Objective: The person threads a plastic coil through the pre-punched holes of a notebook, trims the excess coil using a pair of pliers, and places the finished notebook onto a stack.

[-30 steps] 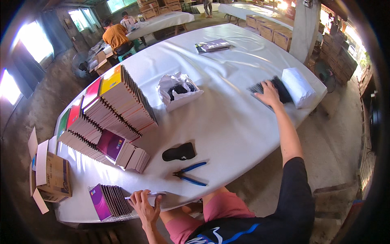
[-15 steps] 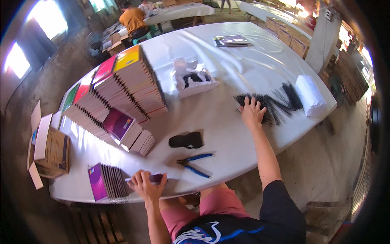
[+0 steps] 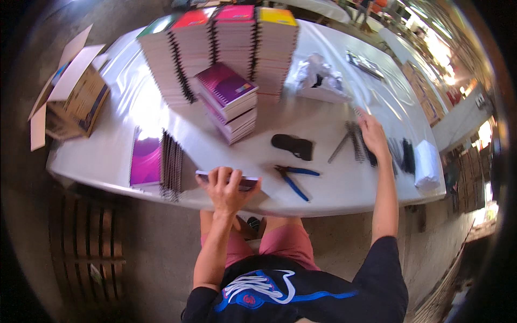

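My left hand is closed over a purple-covered notebook, holding it on edge at the table's front edge. To its left lie a purple notebook and a row of spiral-bound ones showing their black coils. Over on the right, my right hand is among loose black spiral coils. Its fingers are drawn together, slightly blurred, and seem to pinch one coil whose end shows at the fingertips. Between the hands are blue-handled pliers, jaws toward the left, and a flat black pouch-like item.
Tall stacks of spiral notebooks with colored covers stand at the back, a shorter purple stack before them. A paper-lined white box sits right of these. A white wrapped roll is at the right end; an open carton is at left.
The view has turned leftward, shifting the scene right. My right hand's spread fingers have drawn together at the coils. My left hand still grips the notebook.
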Action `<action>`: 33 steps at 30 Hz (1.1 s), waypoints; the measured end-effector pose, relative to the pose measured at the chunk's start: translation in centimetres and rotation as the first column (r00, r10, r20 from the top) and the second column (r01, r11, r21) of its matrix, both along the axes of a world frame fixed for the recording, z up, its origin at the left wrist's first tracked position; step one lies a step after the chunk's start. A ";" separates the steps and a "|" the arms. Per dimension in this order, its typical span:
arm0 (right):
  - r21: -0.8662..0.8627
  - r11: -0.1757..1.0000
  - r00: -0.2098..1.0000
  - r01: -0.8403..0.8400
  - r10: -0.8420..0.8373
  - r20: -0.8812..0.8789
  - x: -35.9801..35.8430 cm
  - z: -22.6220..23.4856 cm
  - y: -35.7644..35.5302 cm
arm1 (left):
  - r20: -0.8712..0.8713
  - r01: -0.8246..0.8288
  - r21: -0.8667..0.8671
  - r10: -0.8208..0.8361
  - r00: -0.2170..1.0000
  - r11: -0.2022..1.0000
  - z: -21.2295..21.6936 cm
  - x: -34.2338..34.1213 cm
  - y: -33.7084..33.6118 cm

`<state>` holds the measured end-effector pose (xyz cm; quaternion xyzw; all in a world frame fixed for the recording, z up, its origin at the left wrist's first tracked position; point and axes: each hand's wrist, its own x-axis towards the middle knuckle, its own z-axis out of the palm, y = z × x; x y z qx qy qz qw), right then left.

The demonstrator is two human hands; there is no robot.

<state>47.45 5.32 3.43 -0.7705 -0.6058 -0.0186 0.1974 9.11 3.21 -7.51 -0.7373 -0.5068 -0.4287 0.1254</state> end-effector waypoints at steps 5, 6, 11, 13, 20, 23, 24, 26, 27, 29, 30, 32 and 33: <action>0.072 0.833 0.604 -0.548 0.454 -0.655 -16.2 -1.6 -4.6 | 0.002 -0.030 -0.010 0.031 1.000 0.999 -0.5 -0.8 -1.1; 0.090 0.793 0.630 -0.603 0.543 -0.555 -18.4 -1.9 -5.1 | -0.008 -0.029 -0.023 0.029 1.000 0.999 -0.2 -1.0 -1.3; 0.231 0.820 0.598 -0.524 0.547 -0.585 -21.6 -3.9 -5.3 | 0.014 0.020 -0.046 -0.019 1.000 0.999 0.3 -0.6 -1.2; 0.206 0.807 0.607 -0.553 0.560 -0.564 -21.6 -4.0 -5.0 | 0.010 0.015 -0.067 -0.015 1.000 0.998 0.2 -0.8 -1.2; -0.123 0.755 0.607 -0.644 0.407 -0.682 -20.5 -3.8 -4.6 | -0.023 0.017 -0.058 -0.019 1.000 0.998 0.2 -1.0 -1.1; -0.021 0.727 0.592 -0.686 0.541 -0.597 -20.8 -4.7 -4.2 | -0.042 0.005 -0.096 -0.009 0.999 0.995 0.3 -0.9 -1.1; 0.072 0.706 0.574 -0.704 0.626 -0.527 -20.9 -5.0 -4.1 | -0.045 0.005 -0.100 -0.010 0.999 0.995 0.3 -0.9 -1.2; 0.128 0.673 0.527 -0.729 0.670 -0.523 -20.7 -4.9 -4.1 | -0.048 0.005 -0.109 -0.010 0.999 0.994 0.3 -0.9 -1.1; 0.156 0.655 0.503 -0.740 0.692 -0.518 -20.6 -4.8 -4.1 | -0.052 0.007 -0.100 -0.012 0.999 0.995 0.3 -0.9 -1.1; -0.007 0.647 0.513 -0.762 0.597 -0.617 -20.2 -4.0 -4.0 | -0.061 0.010 -0.081 -0.015 0.998 0.997 0.4 -1.0 -0.9; -0.086 0.630 0.518 -0.771 0.545 -0.659 -20.2 -3.6 -4.1 | -0.072 0.004 -0.109 -0.012 0.997 0.994 0.5 -1.2 -0.9; -0.165 0.663 0.562 -0.730 0.445 -0.697 -21.0 -2.7 -4.3 | -0.091 -0.003 -0.168 -0.012 0.996 0.986 1.0 -1.2 -1.0; -0.207 0.677 0.583 -0.706 0.391 -0.712 -21.3 -2.6 -4.4 | -0.107 -0.001 -0.175 -0.018 0.994 0.985 1.1 -1.3 -0.9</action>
